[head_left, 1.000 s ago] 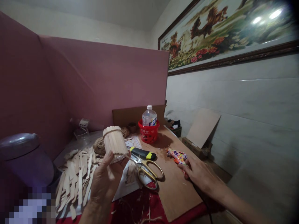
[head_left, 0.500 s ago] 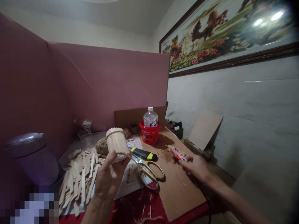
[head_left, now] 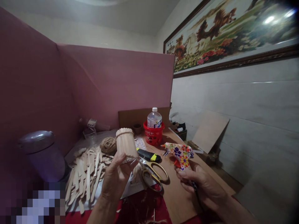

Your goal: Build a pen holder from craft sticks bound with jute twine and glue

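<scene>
My left hand point(head_left: 118, 174) is closed around the lower end of a cup-like holder point(head_left: 126, 143) faced with upright wooden sticks, with a twine band near its top. In my right hand point(head_left: 196, 180) is a flower-patterned glue gun point(head_left: 181, 154), gripped by its handle, its orange nozzle pointing left. Gold-handled scissors point(head_left: 155, 175) lie between the hands. Just behind them is a black and yellow utility knife point(head_left: 149, 155). Left of the holder lies a ball of twine point(head_left: 108, 145).
Many loose wooden sticks point(head_left: 86, 171) are piled on the left. A red bucket point(head_left: 153, 133) holding a clear bottle point(head_left: 154, 119) stands at the back. Brown board point(head_left: 177, 199) covers the table's right part. A lidded bin point(head_left: 44, 158) is far left.
My right hand has turned the glue gun upright, so its patterned side now shows and its nozzle points left. The view has shifted slightly left, and the holder remains in my left hand.
</scene>
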`<action>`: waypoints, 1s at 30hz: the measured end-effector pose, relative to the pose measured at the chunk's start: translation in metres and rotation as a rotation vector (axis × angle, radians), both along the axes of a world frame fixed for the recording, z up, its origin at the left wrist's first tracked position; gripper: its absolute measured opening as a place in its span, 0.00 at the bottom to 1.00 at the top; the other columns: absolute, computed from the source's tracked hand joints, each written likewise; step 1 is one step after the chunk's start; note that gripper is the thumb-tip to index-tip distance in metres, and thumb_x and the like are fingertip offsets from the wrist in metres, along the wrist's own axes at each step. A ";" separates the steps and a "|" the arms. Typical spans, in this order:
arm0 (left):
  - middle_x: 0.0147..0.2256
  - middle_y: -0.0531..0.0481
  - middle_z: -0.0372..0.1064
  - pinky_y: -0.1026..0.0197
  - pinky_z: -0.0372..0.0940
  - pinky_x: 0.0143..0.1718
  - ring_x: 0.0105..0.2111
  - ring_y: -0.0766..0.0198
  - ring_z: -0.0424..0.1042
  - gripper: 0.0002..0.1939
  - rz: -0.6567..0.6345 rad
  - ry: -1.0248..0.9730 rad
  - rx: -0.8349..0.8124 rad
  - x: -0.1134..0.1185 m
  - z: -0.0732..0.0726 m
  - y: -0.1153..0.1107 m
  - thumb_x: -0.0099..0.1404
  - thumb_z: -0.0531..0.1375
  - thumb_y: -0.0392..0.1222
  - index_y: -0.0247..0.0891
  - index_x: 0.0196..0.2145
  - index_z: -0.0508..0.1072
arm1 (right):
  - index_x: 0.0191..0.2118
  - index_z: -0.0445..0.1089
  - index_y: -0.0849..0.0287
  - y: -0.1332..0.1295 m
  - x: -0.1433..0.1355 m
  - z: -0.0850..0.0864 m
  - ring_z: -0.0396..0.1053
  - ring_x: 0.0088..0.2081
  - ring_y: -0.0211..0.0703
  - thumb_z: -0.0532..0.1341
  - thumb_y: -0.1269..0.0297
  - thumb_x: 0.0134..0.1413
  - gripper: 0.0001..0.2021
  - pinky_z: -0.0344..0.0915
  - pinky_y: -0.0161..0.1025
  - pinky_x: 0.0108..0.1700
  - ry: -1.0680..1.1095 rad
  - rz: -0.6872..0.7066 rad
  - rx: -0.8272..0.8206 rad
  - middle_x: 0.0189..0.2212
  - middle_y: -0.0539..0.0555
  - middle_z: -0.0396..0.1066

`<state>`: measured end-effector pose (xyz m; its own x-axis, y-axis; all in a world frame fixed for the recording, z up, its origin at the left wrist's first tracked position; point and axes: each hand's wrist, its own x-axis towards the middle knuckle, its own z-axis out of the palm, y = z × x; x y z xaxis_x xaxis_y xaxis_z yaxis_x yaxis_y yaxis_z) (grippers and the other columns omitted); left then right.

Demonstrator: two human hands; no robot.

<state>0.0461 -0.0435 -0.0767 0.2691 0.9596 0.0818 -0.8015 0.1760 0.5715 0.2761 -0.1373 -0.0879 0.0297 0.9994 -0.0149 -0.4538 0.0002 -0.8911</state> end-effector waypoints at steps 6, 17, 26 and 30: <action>0.37 0.46 0.75 0.53 0.69 0.43 0.38 0.58 0.74 0.21 -0.043 0.033 0.067 0.002 -0.003 -0.002 0.58 0.58 0.30 0.39 0.51 0.68 | 0.38 0.69 0.61 0.001 -0.018 0.009 0.54 0.20 0.27 0.66 0.68 0.44 0.12 0.49 0.23 0.17 0.152 0.236 -0.030 0.23 0.47 0.60; 0.47 0.43 0.71 0.54 0.65 0.48 0.43 0.57 0.72 0.34 -0.097 0.070 0.108 0.002 -0.003 -0.007 0.55 0.57 0.28 0.41 0.59 0.58 | 0.26 0.69 0.64 0.007 -0.027 0.026 0.62 0.16 0.31 0.61 0.51 0.50 0.18 0.55 0.28 0.19 -0.434 0.259 0.178 0.16 0.50 0.65; 0.45 0.42 0.73 0.58 0.65 0.46 0.45 0.52 0.72 0.42 0.011 0.141 0.191 0.010 0.004 -0.013 0.45 0.67 0.29 0.41 0.58 0.60 | 0.35 0.68 0.56 0.000 -0.045 0.040 0.60 0.26 0.37 0.59 0.51 0.54 0.13 0.61 0.32 0.27 -0.737 0.195 0.211 0.22 0.47 0.61; 0.44 0.39 0.73 0.56 0.67 0.44 0.44 0.48 0.73 0.41 0.043 0.145 0.252 0.014 0.005 -0.012 0.43 0.69 0.31 0.39 0.56 0.63 | 0.33 0.69 0.53 0.001 -0.047 0.045 0.66 0.32 0.43 0.59 0.56 0.55 0.08 0.64 0.36 0.34 -0.847 0.108 0.240 0.21 0.48 0.62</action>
